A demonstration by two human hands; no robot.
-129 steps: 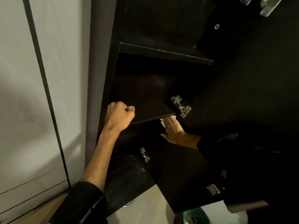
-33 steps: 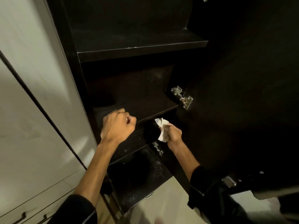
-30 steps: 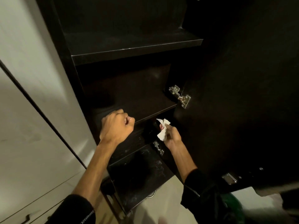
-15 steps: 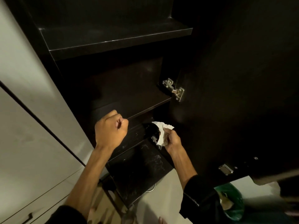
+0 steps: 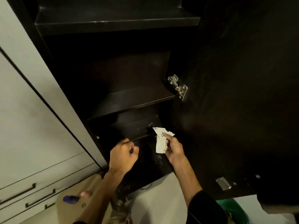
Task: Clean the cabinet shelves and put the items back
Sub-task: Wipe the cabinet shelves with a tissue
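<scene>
Hands come first, low in the frame: the left hand (image 5: 123,156) sits at lower centre with its fingers curled into a loose fist, and I can see nothing held in it; it hangs just in front of the dark lower edge of the cabinet, and whether it touches the wood I cannot tell. Just to its right, the right hand (image 5: 174,147) pinches a crumpled white tissue (image 5: 161,140) between thumb and fingers, the wad standing up above the knuckles and reaching toward the front lip of the lowest shelf (image 5: 135,126) at centre frame. That tissue looks light, soft and easily torn, likely to shred if dragged hard over a rough edge or a metal fitting, so a bunched grip near its middle, as here, seems the sound way to hold it, leaving a free fold to meet the surface. Pale smears or dust show on the lowest shelf beside the tissue, which suggests wiping there is not finished. Beyond it, the middle shelf (image 5: 132,99) runs across the centre and looks bare, stiff and flat, with a metal hinge (image 5: 178,86) at its right end where the open cabinet door (image 5: 234,94) fills the right side. Farthest, the top shelf (image 5: 116,24) crosses the upper frame, with a faint pale line along its edge. No items to put back are visible on any shelf.
</scene>
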